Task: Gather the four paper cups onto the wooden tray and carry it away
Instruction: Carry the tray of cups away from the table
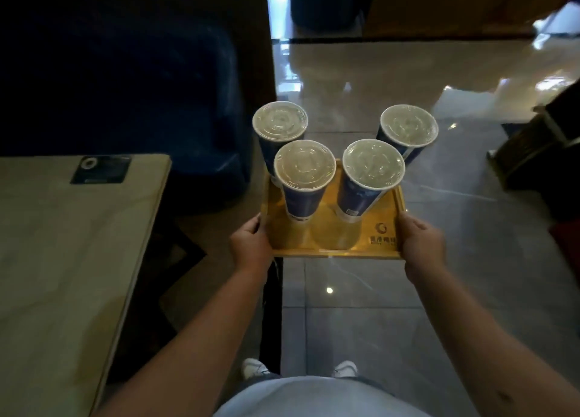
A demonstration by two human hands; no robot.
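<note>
The wooden tray (332, 247) hangs in the air over the floor in front of me, level. My left hand (249, 244) grips its left edge and my right hand (420, 244) grips its right edge. Several blue paper cups with clear lids stand upright on it: one at the back left (280, 123), one at the back right (409, 126), one at the front left (304, 165), one at the front right (373, 164). The cups hide the tray's far part.
A pale table (72, 259) with a dark card (100, 169) on it stands to my left. A dark blue chair (204, 102) sits beyond it. Glossy tiled floor (361, 306) stretches ahead. A dark wooden piece of furniture (539, 146) is at the right.
</note>
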